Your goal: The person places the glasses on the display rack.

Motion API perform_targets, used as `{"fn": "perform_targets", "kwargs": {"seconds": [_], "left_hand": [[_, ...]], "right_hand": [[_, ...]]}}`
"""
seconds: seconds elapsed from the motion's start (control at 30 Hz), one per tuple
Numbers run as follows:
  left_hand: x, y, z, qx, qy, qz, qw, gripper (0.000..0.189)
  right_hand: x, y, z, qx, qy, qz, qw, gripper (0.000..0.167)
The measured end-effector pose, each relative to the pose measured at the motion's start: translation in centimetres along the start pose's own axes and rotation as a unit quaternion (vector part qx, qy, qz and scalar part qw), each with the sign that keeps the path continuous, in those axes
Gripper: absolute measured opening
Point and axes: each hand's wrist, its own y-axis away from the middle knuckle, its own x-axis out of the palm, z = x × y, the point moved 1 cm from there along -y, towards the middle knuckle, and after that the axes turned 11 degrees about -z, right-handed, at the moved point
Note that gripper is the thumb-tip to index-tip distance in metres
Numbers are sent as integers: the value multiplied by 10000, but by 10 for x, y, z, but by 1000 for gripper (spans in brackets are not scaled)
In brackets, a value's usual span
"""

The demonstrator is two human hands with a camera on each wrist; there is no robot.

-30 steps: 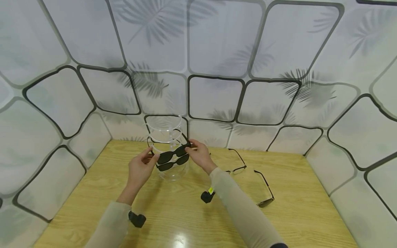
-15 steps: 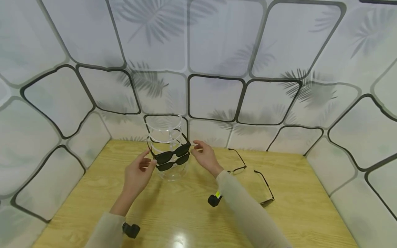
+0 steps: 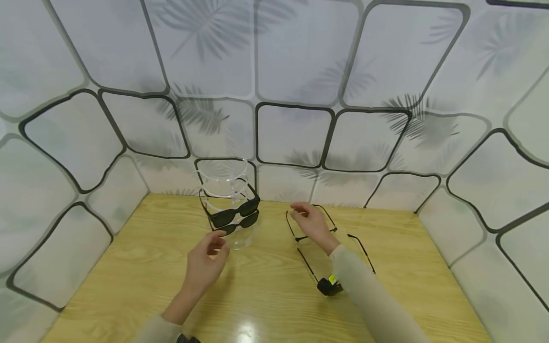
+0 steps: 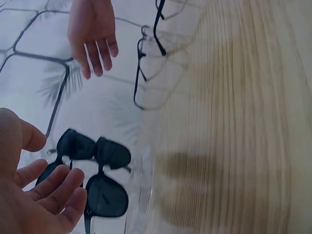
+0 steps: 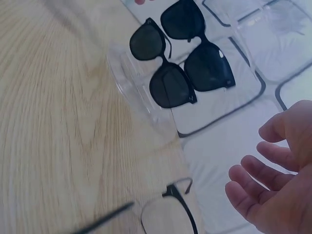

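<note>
Two pairs of black sunglasses rest one above the other on a clear tiered display stand. The upper sunglasses sit just over the lower sunglasses. My left hand is in front of the stand, fingers loosely bent and holding nothing; its fingertips overlap the lower pair's left lens in the head view. My right hand hovers over thin-framed eyeglasses on the table, relaxed and holding nothing. In the right wrist view both sunglasses, the lower and upper, are apart from that hand.
Another pair of glasses lies nearer on the wooden table; its temple shows, while the lenses are hidden behind the right forearm and wrist camera. A patterned cloth wall encloses the back and sides.
Both hands have come away from the upper sunglasses, which stay on the stand. My right hand has moved right over the eyeglasses; my left has dropped lower, toward the front of the stand.
</note>
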Motion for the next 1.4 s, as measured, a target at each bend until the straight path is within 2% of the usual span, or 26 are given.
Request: {"fn": "perform_targets", "kwargs": {"seconds": [0.2,0.47,0.6,0.73,0.9,1.4], "left_hand": [[30,5,-8,-240,419,599,9970,31],[69,4,-12,-622,770,1134,9886,28],[82,1,-14,-712,754,1313,9859,31],[93,-2,-18,-651,745,1428,9848,32],[107,-3,-19,-684,659,1580,9829,34],[147,-6,-25,-845,589,2020,9739,43]], "right_hand": [[-23,2,-15,3,96,-229,9997,34],[-45,2,-30,185,297,-392,9986,35],[-53,2,-39,200,428,-501,9976,36],[-62,3,-49,230,559,-584,9965,36],[-70,5,-57,333,742,-529,9953,37],[-75,10,-73,651,842,-456,9933,42]]}}
